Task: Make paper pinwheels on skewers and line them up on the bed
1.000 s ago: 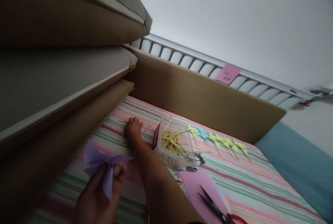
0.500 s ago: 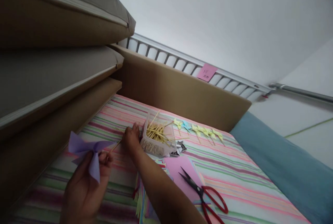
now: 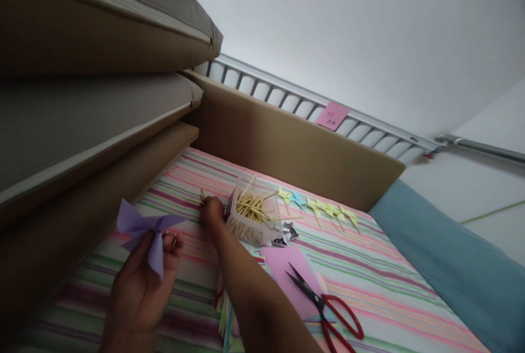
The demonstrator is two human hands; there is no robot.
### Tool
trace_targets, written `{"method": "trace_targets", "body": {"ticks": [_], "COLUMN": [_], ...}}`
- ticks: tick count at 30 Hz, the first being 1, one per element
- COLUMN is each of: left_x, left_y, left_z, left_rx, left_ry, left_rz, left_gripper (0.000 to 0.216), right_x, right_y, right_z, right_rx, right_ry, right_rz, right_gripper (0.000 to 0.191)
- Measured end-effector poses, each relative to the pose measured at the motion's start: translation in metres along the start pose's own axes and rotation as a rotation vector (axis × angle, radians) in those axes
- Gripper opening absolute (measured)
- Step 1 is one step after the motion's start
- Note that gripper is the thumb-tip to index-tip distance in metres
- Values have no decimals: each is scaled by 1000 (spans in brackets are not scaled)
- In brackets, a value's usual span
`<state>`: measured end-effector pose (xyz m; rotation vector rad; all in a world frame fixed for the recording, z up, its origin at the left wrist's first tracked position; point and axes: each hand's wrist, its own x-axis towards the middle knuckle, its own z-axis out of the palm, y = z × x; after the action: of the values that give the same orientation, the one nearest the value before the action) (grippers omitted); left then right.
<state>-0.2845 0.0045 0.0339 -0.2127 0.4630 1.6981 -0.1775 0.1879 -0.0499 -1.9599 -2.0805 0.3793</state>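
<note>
A purple paper pinwheel (image 3: 153, 227) is pinched at its centre by my left hand (image 3: 141, 282), thumb in front and fingers curled behind. To the right, my right hand (image 3: 212, 213) is closed beside the left wall of a clear plastic box (image 3: 250, 233). A thin wooden stick (image 3: 202, 195) pokes out past its fingers; most of it is hidden or seen end-on. Many loose thin sticks (image 3: 252, 206) lie in the box. My right forearm crosses over part of a stack of coloured paper (image 3: 287, 271).
Red-handled scissors (image 3: 315, 301) lie half open on the pink top sheet. Small yellow and blue pinwheels (image 3: 314, 205) stand in a row behind the box. A silvery piece (image 3: 287, 233) lies beside it. Cushioned slabs (image 3: 98, 134) rise on the left; a brown board (image 3: 287, 145) closes the back.
My right hand has drawn slightly away from the left, and the stick between the hands no longer spans that gap. The left hand keeps the pinwheel. The view has shifted slightly.
</note>
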Motion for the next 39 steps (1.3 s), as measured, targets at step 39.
{"method": "trace_targets", "body": {"ticks": [39], "left_x": [-8], "left_y": [-31], "left_z": [12], "left_rx": [114], "left_ry": [-33], "left_rz": [41], "left_gripper": [24], "right_x": [-105], "right_y": [-10], "right_z": [-57], "right_rx": [-162], "right_ry": [-118], "right_rz": [-232], "right_gripper": [35]}}
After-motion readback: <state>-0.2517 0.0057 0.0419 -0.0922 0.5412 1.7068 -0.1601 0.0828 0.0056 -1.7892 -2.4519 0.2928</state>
